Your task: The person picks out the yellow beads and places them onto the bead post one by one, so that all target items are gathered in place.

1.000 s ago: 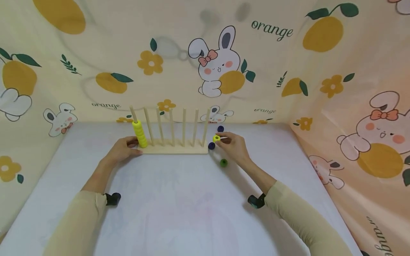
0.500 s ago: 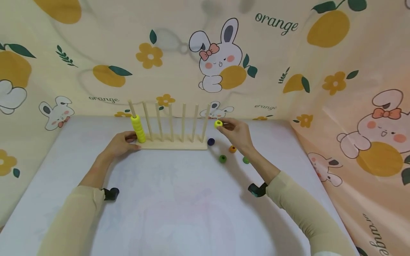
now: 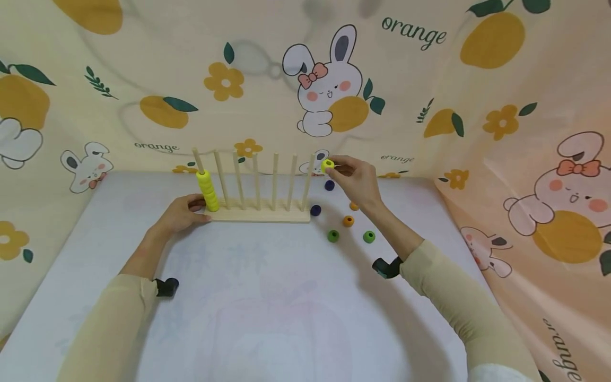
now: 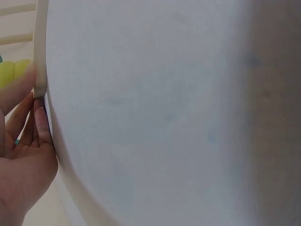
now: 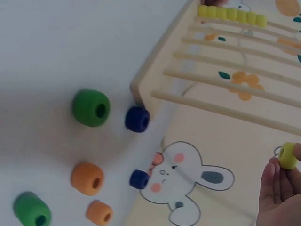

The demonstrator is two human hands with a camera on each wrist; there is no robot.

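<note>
A wooden peg rack (image 3: 260, 215) with a row of upright pegs stands at the back of the table. Yellow beads (image 3: 208, 191) are stacked on its leftmost peg, with the peg's tip bare above them. My left hand (image 3: 179, 215) grips the left end of the base, thumb and fingers around its edge in the left wrist view. Raised beside the top of the rightmost peg, my right hand (image 3: 358, 180) pinches a yellow bead (image 3: 327, 166) between thumb and fingertips. The bead's hole shows in the right wrist view.
Loose beads lie right of the rack: two dark blue beads (image 3: 316, 210), two orange beads (image 3: 349, 221) and two green beads (image 3: 369, 237). One blue bead is close to the base's right corner. A printed cloth (image 3: 267, 106) hangs behind the table.
My right hand has lifted the yellow bead up from table level to near the peg tops, uncovering orange and green beads below. My left hand stays at the rack's end.
</note>
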